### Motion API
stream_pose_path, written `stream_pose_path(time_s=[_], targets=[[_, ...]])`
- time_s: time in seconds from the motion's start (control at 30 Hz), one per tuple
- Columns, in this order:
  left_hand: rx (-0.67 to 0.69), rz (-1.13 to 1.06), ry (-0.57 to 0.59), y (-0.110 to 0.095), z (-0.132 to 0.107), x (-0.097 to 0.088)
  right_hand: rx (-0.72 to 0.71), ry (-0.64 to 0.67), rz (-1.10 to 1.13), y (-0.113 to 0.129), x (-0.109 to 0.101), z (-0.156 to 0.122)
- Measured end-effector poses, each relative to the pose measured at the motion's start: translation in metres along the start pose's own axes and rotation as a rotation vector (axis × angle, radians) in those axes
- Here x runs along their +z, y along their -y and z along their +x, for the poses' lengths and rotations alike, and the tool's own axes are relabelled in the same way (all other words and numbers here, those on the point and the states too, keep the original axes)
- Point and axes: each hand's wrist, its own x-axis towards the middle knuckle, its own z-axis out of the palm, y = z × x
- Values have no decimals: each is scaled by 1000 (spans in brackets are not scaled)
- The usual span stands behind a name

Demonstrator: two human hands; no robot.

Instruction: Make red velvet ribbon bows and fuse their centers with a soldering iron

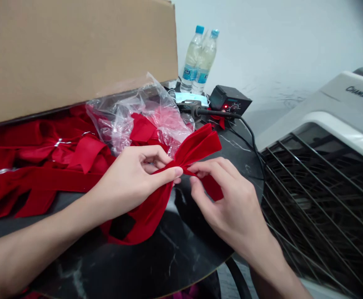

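Note:
A red velvet ribbon bow (pixel 156 207) is held above the dark marbled table (pixel 181 253), gathered tightly at its middle. My left hand (pixel 138 174) pinches that gathered middle between thumb and fingers. Close on its right side, my right hand (pixel 228 191) has thumb and index finger together at the knot, gripping part of the ribbon. One loop stands up to the upper right, and a larger loop hangs down to the left. What exactly lies between the right fingertips is partly hidden.
More red ribbon bows (pixel 44 153) lie heaped on the left. Behind my hands is a clear plastic bag (pixel 116 124) with red pieces. A cardboard box (pixel 75 50), two water bottles (pixel 192 62), a black control box (pixel 229 99) with a cable, and a grilled appliance (pixel 324 174) surround the table.

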Motion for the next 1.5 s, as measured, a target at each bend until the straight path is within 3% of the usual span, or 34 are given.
stream_pose_path(time_s=[0.17, 0.4, 0.5, 0.67, 0.73, 0.8, 0.93, 1.03, 1.27, 1.4, 1.5], targets=[[85, 107, -21, 1, -4, 0, 72, 31, 87, 2, -1, 5], [85, 172, -42, 0, -5, 0, 102, 53, 113, 6, -6, 9], [20, 92, -36, -3, -2, 0, -15, 13, 62, 4, -4, 7], [-359, -364, 145, -5, 4, -5, -348, -28, -190, -15, -2, 3], [-421, -460, 185, -4, 6, -6, -479, -60, -263, -23, -3, 4], [-381, -464, 157, -3, 7, -6, -487, -68, -262, -27, -2, 7], [-207, -360, 69, 0, 6, -3, -352, -53, -171, -22, 2, 12], [-141, -299, 46, 2, 6, -1, -387, -91, -196, -17, 5, 14], [-277, -428, 49, 4, 5, 1, -563, -96, -341, -29, 1, 19], [-45, -270, -175, 3, 2, 4, -303, -83, -88, -14, 4, 17], [78, -153, -253, -1, -1, 7, -142, -63, -6, 5, 13, 12]])
